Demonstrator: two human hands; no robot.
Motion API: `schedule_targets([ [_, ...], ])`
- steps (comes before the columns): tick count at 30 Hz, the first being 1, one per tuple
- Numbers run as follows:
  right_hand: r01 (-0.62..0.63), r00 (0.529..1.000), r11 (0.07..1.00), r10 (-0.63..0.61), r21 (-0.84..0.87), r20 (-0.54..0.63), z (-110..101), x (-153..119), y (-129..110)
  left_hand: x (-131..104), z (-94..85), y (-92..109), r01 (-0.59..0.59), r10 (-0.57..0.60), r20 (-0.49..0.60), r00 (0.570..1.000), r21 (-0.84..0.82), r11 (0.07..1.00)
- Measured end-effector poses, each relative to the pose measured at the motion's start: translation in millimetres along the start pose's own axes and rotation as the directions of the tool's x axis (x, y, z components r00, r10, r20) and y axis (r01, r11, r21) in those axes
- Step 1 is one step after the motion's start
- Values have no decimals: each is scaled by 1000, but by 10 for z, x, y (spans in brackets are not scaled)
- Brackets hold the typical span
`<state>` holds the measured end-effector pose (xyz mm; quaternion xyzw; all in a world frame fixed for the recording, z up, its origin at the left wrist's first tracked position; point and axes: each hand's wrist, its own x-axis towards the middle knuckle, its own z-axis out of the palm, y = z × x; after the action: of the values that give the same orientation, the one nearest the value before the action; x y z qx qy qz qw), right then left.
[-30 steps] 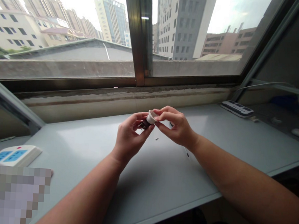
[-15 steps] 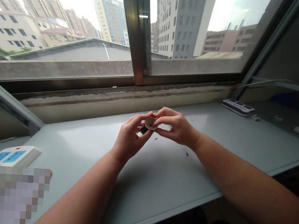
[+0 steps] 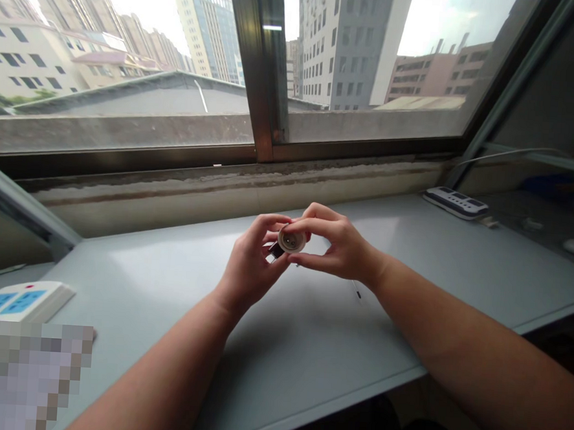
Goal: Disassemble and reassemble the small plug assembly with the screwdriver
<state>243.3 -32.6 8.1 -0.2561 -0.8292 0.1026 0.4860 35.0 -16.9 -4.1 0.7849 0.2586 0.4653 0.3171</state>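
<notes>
bare desk around hands, power strips at edges

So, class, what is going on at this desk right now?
A person sits at a grey desk by a window. Both hands are raised just above it, holding one small part between the fingertips: the right hand pinches a round white cap, and the left hand grips a dark piece behind it. A power strip lies far left, another far right.

Two hands meet over one grey table: the left hand and the right hand. One small round part sits between them. Two power strips: one at nine o'clock, one at two o'clock.
</notes>
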Motion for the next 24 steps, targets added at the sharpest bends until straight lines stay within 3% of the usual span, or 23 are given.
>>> schedule_targets([
  [13,-86,996,995,84,-41,-37,39,-6,16,4,4,-11,-36,52,-83,995,185,982],
  [17,-111,993,993,109,-38,-54,44,4,-14,0,12,-5,-60,76,-90,993,174,983],
  [24,-107,994,994,107,5,3,20,28,-49,-5,31,16,-19,21,-25,999,67,998],
])
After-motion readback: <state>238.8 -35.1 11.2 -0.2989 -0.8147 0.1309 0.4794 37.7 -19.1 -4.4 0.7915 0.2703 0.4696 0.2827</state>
